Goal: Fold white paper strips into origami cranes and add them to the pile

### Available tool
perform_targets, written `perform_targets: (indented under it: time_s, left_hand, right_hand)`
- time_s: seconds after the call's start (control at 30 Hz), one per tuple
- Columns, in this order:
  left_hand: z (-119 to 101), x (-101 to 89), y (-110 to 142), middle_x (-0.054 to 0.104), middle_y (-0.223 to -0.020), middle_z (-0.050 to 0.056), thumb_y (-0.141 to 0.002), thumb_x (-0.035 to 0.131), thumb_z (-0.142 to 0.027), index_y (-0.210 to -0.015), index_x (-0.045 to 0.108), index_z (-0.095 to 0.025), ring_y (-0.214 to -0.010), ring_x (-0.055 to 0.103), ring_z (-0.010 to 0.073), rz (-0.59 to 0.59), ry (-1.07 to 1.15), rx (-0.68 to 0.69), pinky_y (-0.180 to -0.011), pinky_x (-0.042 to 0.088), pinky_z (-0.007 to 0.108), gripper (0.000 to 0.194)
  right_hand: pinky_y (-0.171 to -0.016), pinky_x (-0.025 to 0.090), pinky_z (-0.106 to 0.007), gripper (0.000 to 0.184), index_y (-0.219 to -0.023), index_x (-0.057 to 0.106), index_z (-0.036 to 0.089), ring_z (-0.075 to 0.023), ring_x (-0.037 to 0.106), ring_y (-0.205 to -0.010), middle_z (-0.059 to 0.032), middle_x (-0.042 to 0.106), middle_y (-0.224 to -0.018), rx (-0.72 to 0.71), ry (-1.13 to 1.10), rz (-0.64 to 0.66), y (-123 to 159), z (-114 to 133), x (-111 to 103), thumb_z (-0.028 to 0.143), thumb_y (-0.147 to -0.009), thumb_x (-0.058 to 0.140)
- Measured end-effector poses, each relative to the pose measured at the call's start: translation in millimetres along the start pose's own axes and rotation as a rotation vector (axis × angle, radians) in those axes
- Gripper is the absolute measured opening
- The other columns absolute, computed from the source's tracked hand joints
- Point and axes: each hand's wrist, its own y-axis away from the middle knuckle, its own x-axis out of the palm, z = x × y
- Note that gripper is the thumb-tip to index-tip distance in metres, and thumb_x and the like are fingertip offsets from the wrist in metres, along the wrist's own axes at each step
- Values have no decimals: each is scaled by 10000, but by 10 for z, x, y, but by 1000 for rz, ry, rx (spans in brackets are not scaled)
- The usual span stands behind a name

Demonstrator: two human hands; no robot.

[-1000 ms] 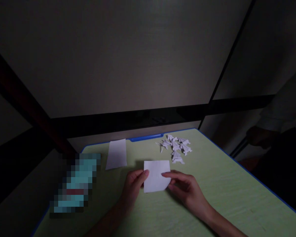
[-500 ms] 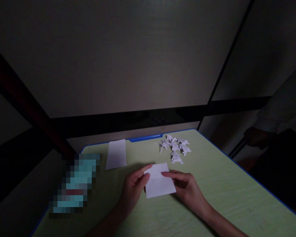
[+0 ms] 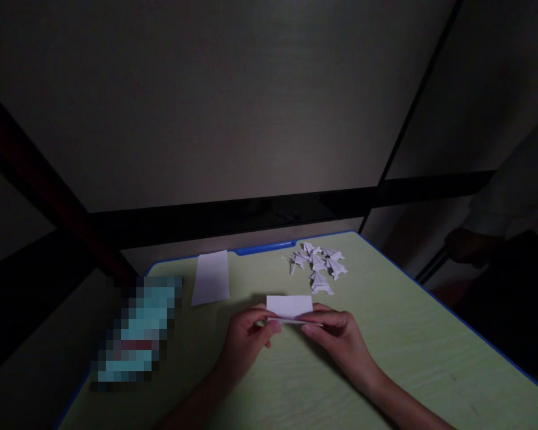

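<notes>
Dark wall panels (image 3: 251,107), faintly grained and crossed by a glossy black band (image 3: 197,222), back the pale green table (image 3: 407,334), its top streaked like wood and rimmed in blue; from my head camera I see the left hand (image 3: 246,334) and the right hand (image 3: 343,334) each pinching a white paper (image 3: 290,306) between thumb and fingers, over the table's middle, its rectangular face rising behind a thin front edge. Beyond it sits a cluster of crisp, pointed, pleated paper figures (image 3: 318,266); farther left lies a flat, matte oblong sheet (image 3: 211,278), near a blue moulded strip (image 3: 265,248). Coarse blocks hide whatever print the turquoise item (image 3: 138,328) bears, and at far right I make out a dim sleeve (image 3: 497,206) and another person's hand (image 3: 468,246)
</notes>
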Motion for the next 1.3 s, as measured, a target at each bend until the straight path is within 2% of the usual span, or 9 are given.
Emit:
perform_targets:
  time_s: [0.07,0.13,0.3,0.57,0.7,0.8,1.0,1.13,1.3]
  left_hand:
    - [-24,9,-2,530,-513,3,-582,558,-208,-443,579,-131,-410,423,72,-26,-29,-3,-367,345,176,160]
    - [-34,15,2,504,-433,-11,-589,555,-225,-410,543,-129,-379,407,66,-33,-50,-27,-370,342,178,204]
    - [19,20,14,509,-430,-45,-605,560,-205,-567,457,-150,-370,420,59,3,19,-40,-356,328,156,123]
    - [-8,29,29,535,-450,-65,-613,567,-183,-971,341,-161,-350,444,66,41,118,-68,-336,350,152,425]
    - [31,51,21,545,-473,-31,-587,587,-268,-747,464,-131,-341,455,69,50,107,-144,-293,362,160,244]
    - [80,71,11,535,-453,-23,-579,591,-305,-598,475,-123,-330,458,67,42,103,-165,-278,362,158,216]
    - [76,119,51,546,-444,-18,-578,589,-296,-589,472,-125,-311,446,58,92,121,-189,-287,364,156,208]
    - [61,131,76,541,-478,-26,-572,601,-247,-622,472,-135,-368,469,66,139,134,-162,-330,390,161,178]
    - [57,122,48,554,-480,-15,-558,612,-235,-635,490,-128,-379,480,74,103,141,-178,-369,401,181,179]
  right_hand:
    - [-609,402,-239,35,-590,647,178,-145,531,-679,-21,596,-697,11,-27,-27,6,-4,13,201,-603,624]
    - [-539,377,-210,106,-518,597,158,-113,500,-588,6,564,-609,52,-56,-80,12,-25,21,218,-601,625]
    - [-424,284,-178,241,-456,467,140,-55,364,-418,62,416,-424,151,-51,-185,10,-78,25,256,-577,640]
    - [-431,290,-165,344,-744,396,184,-55,390,-421,85,461,-462,132,-165,-168,-9,-90,50,209,-542,673]
    - [-422,307,-168,349,-769,419,178,-56,398,-411,90,445,-449,133,-159,-135,-19,-87,57,195,-532,674]
    - [-404,316,-164,318,-744,448,166,-55,418,-415,78,464,-469,143,-155,-104,-21,-67,76,201,-523,675]
    - [-346,314,-159,286,-584,428,149,-54,436,-350,52,514,-428,298,-84,47,16,-58,141,271,-509,676]
    - [-334,302,-155,294,-569,431,150,-45,414,-334,62,498,-406,272,-53,2,22,-59,139,291,-502,680]
    - [-317,300,-158,300,-575,459,146,-50,421,-307,63,491,-376,286,-32,-21,-12,-31,110,355,-507,663]
